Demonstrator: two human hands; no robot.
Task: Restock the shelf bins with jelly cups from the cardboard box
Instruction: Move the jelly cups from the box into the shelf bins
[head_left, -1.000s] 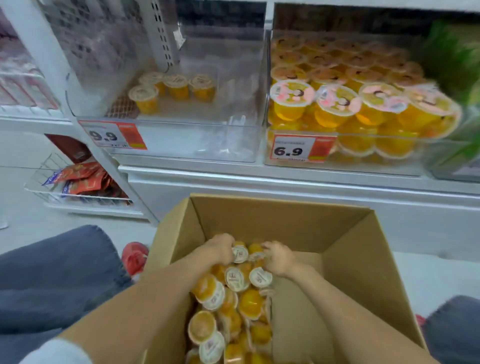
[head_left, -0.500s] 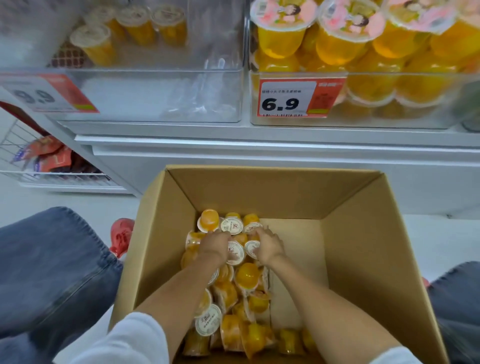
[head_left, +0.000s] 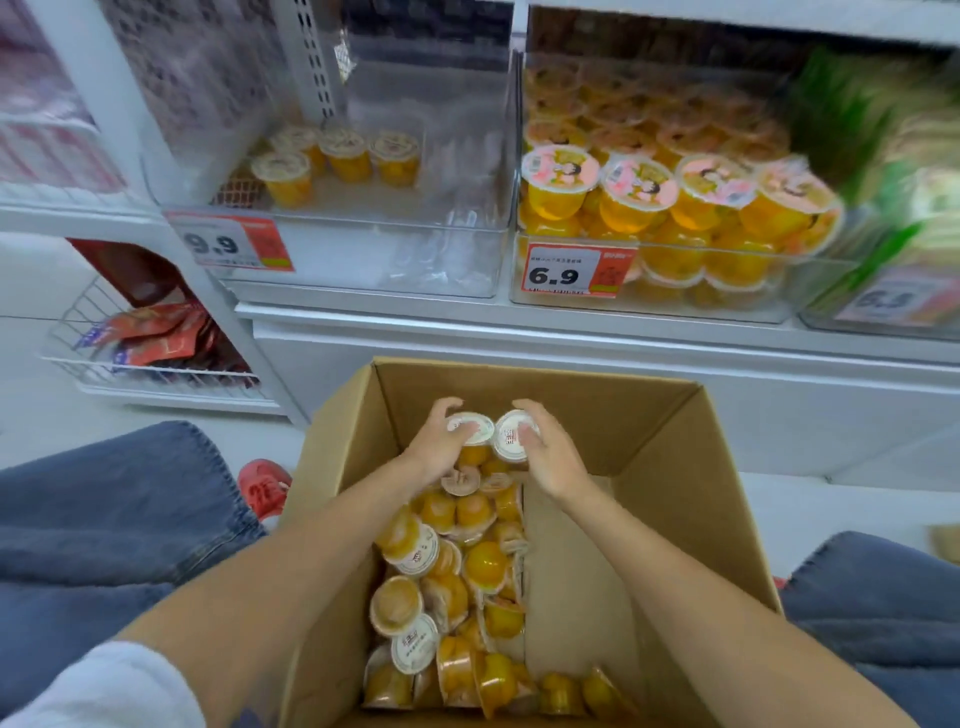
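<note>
An open cardboard box (head_left: 649, 431) stands on the floor between my knees, with several orange jelly cups (head_left: 447, 587) piled along its left side. My left hand (head_left: 434, 447) grips a white-lidded jelly cup (head_left: 472, 428) and my right hand (head_left: 545, 452) grips another (head_left: 511, 436); both cups are side by side, raised above the pile near the box's far wall. On the shelf above, the clear left bin (head_left: 363, 249), tagged 9.9, holds only a few jelly cups (head_left: 343, 158) at its back left.
A second clear bin (head_left: 675, 296), tagged 6.9, is packed with bigger pink-lidded cups. Green packs fill the bin at far right. A wire basket (head_left: 104, 358) of red snack packets sits low on the left. My jeans-clad legs flank the box; a red shoe (head_left: 265, 486) shows.
Both hands have closed on a cup each and lifted them from the pile toward the box's far side. The view has tilted up, showing more shelf.
</note>
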